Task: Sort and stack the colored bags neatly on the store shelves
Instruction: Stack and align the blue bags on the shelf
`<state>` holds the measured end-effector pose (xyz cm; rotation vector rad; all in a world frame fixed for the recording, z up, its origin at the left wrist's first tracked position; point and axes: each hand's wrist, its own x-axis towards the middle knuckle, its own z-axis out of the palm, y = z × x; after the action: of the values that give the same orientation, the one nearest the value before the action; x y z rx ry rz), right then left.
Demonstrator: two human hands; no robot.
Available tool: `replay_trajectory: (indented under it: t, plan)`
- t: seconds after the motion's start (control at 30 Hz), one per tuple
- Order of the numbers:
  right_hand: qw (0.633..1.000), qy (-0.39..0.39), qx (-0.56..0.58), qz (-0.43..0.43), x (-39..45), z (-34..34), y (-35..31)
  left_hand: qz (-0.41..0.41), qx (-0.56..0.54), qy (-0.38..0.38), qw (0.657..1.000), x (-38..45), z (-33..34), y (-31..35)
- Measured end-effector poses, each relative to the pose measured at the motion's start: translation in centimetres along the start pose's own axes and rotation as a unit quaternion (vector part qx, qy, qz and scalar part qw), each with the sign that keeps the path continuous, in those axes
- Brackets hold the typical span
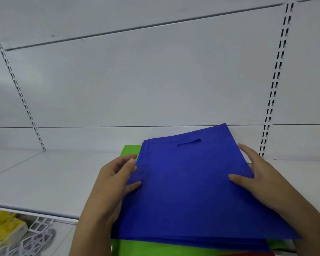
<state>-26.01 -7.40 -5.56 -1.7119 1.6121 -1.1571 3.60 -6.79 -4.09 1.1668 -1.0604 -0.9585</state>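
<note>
A stack of blue bags (188,182) on a white shelf (44,178), a bit to the right of the middle. Flat and thin, many layers showing at the left and near edges. A long handle hole (189,143) cut near the far edge of the top bag. Far right corner of the stack close to the white back wall (137,80). Under the blue stack, green bags (129,150), peeking out at the far left corner and again at the near edge. A little strip of red (248,254) at the very bottom, too small to tell what. Left hand (115,180) at the left side of the blue stack, thumb lying on top, other fingers curled around the edge, holding the pile. Right hand (257,178) at the right side, thumb flat on top of the blue, other fingers stretched along the right edge with tips tucked past it, holding that side too. Both hands gripping the same blue stack, one on each side. Two white strips with dark slots on the wall, one at the left (17,85) and one at the right (277,74). Below the shelf, at the bottom left, something yellow (6,226) and something white with holes (35,237), both blurry.
</note>
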Motion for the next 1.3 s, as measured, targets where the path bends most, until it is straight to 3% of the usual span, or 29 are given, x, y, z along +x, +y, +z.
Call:
replay_trajectory:
  t: [0.17, 0.47, 0.83, 0.97, 1.3]
  plan:
    - [0.999, -0.016, -0.035, -0.032, 0.1, -0.5, 0.3, -0.056, -0.132, 0.026, 0.989, -0.1, -0.4, -0.6]
    - [0.999, -0.039, -0.014, 0.025, -0.1, -2.2, 1.1, -0.097, -0.130, -0.026, 0.986, -0.7, 0.2, 0.4]
    - [0.998, -0.061, 0.007, -0.014, -0.8, -1.8, 0.3, -0.088, 0.017, -0.124, 0.988, -1.5, 2.7, 0.8]
    - [0.998, -0.052, 0.001, -0.025, -1.2, -2.1, -0.5, -0.041, 0.091, -0.144, 0.985, -1.8, 2.5, 1.2]
    - [0.999, -0.019, 0.041, -0.015, -4.1, -2.0, -2.7, 0.034, 0.087, -0.140, 0.986, -2.9, 1.4, 0.8]
